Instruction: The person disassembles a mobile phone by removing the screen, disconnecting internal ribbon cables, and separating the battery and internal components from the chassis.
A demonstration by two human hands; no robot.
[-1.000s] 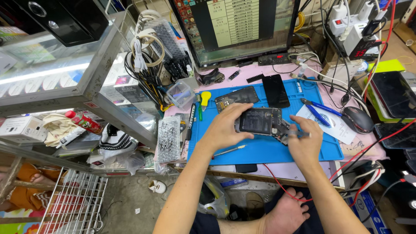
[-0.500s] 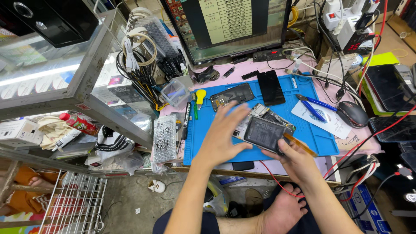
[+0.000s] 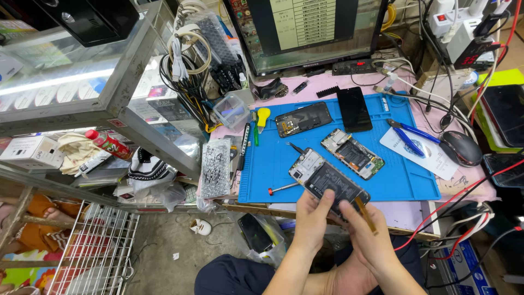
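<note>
Both hands work at the near edge of the tabletop (image 3: 327, 82) in the head view, the only view. Left hand (image 3: 310, 221) is closed around the lower end of an opened phone (image 3: 329, 182), thumb on its exposed inside, holding it tilted just off the blue mat (image 3: 273, 175). Right hand (image 3: 364, 234) pinches a thin amber pry stick (image 3: 364, 214) between thumb and fingers, its tip at the phone's lower corner.

As for progress, the phone's back is already off and its battery and board lie bare; judging by the stick set at the edge, prying inside the body looks to be the step in hand, and nothing is reassembled yet.

Counted on the mat: one second opened phone body (image 3: 352, 153) just beside the held one, one dark back frame (image 3: 303, 118) further off, one black screen panel (image 3: 353, 108), one red-tipped screwdriver (image 3: 283, 188) and one yellow-handled tool (image 3: 262, 117). One pair of blue-handled pliers (image 3: 410, 132) lies at the right on a white card, one mouse (image 3: 460, 148) beyond it, and one monitor (image 3: 305, 27) stands behind.
</note>
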